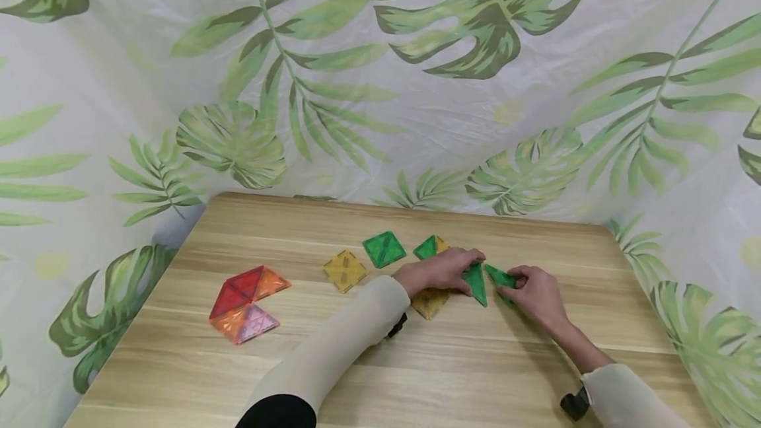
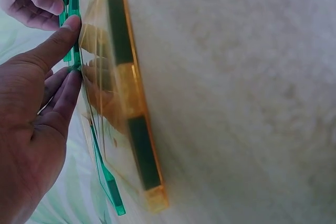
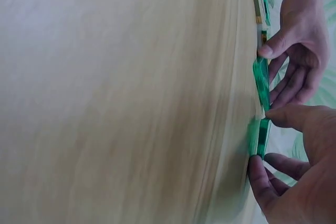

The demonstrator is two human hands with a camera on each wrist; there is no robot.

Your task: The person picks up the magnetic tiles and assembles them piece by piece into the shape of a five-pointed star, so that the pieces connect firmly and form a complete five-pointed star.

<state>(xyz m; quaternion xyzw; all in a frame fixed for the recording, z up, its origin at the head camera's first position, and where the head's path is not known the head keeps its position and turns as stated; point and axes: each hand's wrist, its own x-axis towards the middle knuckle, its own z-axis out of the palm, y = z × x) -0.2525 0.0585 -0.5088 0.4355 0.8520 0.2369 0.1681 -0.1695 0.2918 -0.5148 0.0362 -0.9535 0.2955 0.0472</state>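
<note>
Left hand [image 1: 444, 269]: located right of centre in the head view. The thumb [image 2: 59, 43] and fingers stand apart, clamped on opposite edges of a green triangular tile [image 1: 477, 285]. The tile's narrow point is directed toward the bottom of the frame.

Right hand [image 1: 540, 294]: located further right in the same view. Thumb and fingers pinch a second green tile [image 1: 497, 275], whose remaining portion is covered by the fingers. In the right wrist view, the thumb presses the upper end and the fingertips [image 3: 257, 167] bear on the lower end. The two held tiles lie close to each other, right of centre; contact between them cannot be confirmed.

Adjacent parts: a yellow tile [image 1: 429, 305] lies below the left hand, partly covered. Above that hand are a small green triangle [image 1: 425, 249] and a yellow piece [image 1: 441, 244], side by side. To their left in the frame are a green square [image 1: 384, 249] and a yellow square [image 1: 345, 271]. A cluster of red, orange and pink triangles [image 1: 240, 297] occupies the left of the wooden table [image 1: 475, 368].
</note>
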